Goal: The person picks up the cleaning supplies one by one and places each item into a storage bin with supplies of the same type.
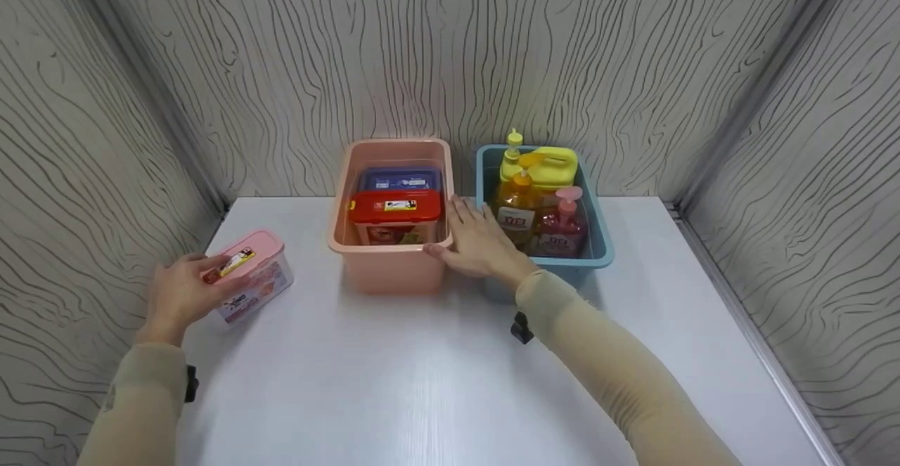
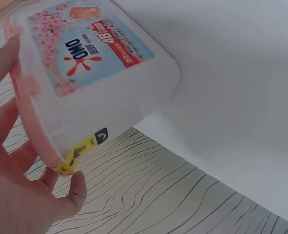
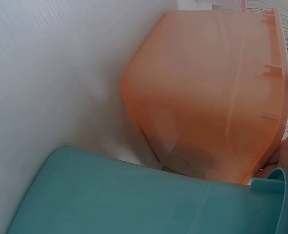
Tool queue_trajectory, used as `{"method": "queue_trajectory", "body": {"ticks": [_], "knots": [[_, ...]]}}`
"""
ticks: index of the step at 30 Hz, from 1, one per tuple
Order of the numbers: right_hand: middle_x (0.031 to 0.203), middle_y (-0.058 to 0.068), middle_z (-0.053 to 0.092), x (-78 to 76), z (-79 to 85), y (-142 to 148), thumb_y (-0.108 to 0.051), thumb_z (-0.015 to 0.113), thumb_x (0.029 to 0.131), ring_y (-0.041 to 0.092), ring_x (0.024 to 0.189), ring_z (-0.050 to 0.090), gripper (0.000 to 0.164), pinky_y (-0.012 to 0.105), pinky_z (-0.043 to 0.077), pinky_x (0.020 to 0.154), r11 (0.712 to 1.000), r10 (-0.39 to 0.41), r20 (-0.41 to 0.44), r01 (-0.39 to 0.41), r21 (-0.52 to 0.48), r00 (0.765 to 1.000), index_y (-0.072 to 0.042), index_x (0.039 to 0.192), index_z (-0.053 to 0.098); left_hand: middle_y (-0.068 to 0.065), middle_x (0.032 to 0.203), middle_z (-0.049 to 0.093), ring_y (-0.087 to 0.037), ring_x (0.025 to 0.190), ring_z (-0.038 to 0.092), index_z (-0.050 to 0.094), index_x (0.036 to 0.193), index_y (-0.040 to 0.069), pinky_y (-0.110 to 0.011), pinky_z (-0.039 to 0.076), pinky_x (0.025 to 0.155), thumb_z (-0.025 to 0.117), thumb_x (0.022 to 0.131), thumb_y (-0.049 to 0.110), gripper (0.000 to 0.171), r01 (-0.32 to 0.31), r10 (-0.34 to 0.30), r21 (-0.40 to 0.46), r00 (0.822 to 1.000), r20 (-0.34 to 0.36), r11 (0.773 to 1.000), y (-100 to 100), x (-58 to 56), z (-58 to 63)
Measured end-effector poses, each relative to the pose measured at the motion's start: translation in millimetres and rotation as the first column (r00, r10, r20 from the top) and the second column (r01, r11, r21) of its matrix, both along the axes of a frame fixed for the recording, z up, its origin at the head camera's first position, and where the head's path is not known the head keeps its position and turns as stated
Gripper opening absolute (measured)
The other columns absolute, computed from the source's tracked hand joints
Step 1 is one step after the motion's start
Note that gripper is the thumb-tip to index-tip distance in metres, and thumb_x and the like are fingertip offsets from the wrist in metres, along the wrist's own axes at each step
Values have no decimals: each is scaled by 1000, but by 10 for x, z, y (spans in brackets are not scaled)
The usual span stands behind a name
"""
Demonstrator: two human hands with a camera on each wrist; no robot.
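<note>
My left hand (image 1: 184, 290) holds a white laundry-capsule box (image 2: 110, 92) with a pink lid (image 1: 242, 255), fingers and thumb spread across its lid end. The box sits at an angle at the left of the white table, its printed side showing in the left wrist view. My right hand (image 1: 485, 241) rests at the near right corner of the pink bin (image 1: 394, 269), thumb over the rim and fingers stretched along its side. Inside that bin are a red-lidded box (image 1: 395, 206) and a blue-lidded box (image 1: 399, 179).
Right of the pink bin stands a blue bin (image 1: 598, 230), with a narrow gap between them. It holds a yellow jug (image 1: 559, 169), an orange pump bottle (image 1: 515, 216) and a red bottle with a pink pump (image 1: 560, 233). Wood-patterned walls (image 1: 394, 51) border the table (image 1: 394, 382).
</note>
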State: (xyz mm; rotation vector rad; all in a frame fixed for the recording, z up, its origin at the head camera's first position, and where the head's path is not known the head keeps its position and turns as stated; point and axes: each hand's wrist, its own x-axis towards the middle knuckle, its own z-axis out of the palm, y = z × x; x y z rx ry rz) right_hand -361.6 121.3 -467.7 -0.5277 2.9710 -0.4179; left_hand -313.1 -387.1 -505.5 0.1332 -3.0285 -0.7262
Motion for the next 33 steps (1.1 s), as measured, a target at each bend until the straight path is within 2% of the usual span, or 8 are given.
{"method": "queue_trajectory", "body": {"ticks": [5,7,10,12,15,24,29,33], "knots": [[192,11,4,10,-5,-9,-88,41,102,36,180,6,116,62,2,146,1000,-3,5,3,6,1000,-11,182,5,-35,162,54,-50,128,48,56,165,13,-57,43,94,77,96,73,94,3,-4,47,1000,26,999,32,63,-56],[193,11,3,12,-8,-13,-88,40,102,35,180,6,116,62,2,146,1000,-4,6,4,6,1000,-11,182,4,-33,160,57,-48,127,51,56,165,12,-56,44,93,78,96,72,94,10,-11,63,1000,21,998,46,84,-69],[193,10,3,13,-10,-15,-89,40,102,35,181,6,116,62,2,146,1000,-6,4,6,6,1000,-12,182,5,-35,162,53,-55,137,51,55,165,9,-70,48,105,79,99,65,91,26,-27,96,1000,8,995,74,103,-77],[193,10,4,12,-11,-15,-88,40,102,35,180,6,116,62,3,146,1000,-9,-1,9,6,1000,-12,182,5,-37,167,47,-62,148,45,55,165,7,-81,42,117,79,101,60,87,34,-35,126,999,3,991,106,100,-80],[193,10,5,15,-16,-15,-88,41,102,36,180,7,116,63,3,146,1000,-11,-2,11,8,1000,-11,182,6,-38,173,37,-66,157,34,56,163,4,-87,30,126,79,103,52,80,30,-31,169,1000,-1,985,154,83,-93],[193,10,6,13,-15,1,-90,39,102,36,180,7,117,63,3,146,1000,-14,0,14,10,1000,-12,182,7,-33,178,36,-63,161,30,62,157,2,-84,27,129,83,102,42,71,-30,39,259,999,-29,965,236,76,-113],[192,12,5,9,-9,22,-87,39,103,37,180,8,115,64,3,146,1000,12,-14,-12,9,1000,-8,181,9,-33,174,42,-61,159,36,65,153,3,-81,29,129,84,101,41,67,-60,72,219,996,-51,974,271,44,-117],[192,13,5,4,-15,25,-87,38,104,37,180,8,115,63,2,146,1000,22,-19,-22,9,1000,-7,181,10,-33,174,42,-62,160,35,65,153,5,-82,27,129,82,101,42,66,-84,93,217,995,-30,973,280,33,-112]]}}
